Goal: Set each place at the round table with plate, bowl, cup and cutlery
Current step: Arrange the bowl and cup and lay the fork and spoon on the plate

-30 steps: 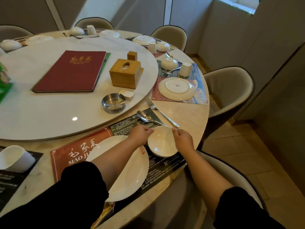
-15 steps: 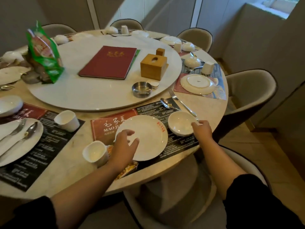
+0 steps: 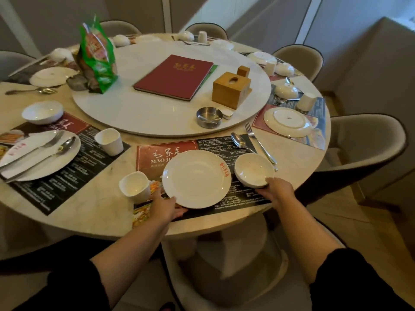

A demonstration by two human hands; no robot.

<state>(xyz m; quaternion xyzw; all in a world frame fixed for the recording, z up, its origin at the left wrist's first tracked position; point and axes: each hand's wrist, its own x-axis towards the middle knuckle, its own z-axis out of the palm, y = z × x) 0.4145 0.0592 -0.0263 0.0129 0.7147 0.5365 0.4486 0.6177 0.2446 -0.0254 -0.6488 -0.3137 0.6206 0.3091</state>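
Observation:
A white plate [image 3: 196,178] lies on the red and black placemat [image 3: 170,153] at the near place. My left hand [image 3: 165,207] grips the plate's near left rim, fingers under its edge. A small white bowl [image 3: 254,169] sits right of the plate, and my right hand [image 3: 278,194] holds its near rim. A white cup [image 3: 134,186] stands upright just left of the plate. A spoon [image 3: 241,142] and a fork [image 3: 259,143] lie on the mat beyond the bowl.
The white turntable [image 3: 139,108] carries a red menu [image 3: 174,77], a wooden tissue box [image 3: 231,89], a steel ashtray [image 3: 209,117] and a green bag [image 3: 96,57]. The place at the left has a plate with cutlery [image 3: 38,153], cup [image 3: 109,141] and bowl [image 3: 42,112]. Chairs ring the table.
My left hand slid from the top of the plate to its near left rim. My right hand shifted to the bowl's near edge. The view pulled back and left.

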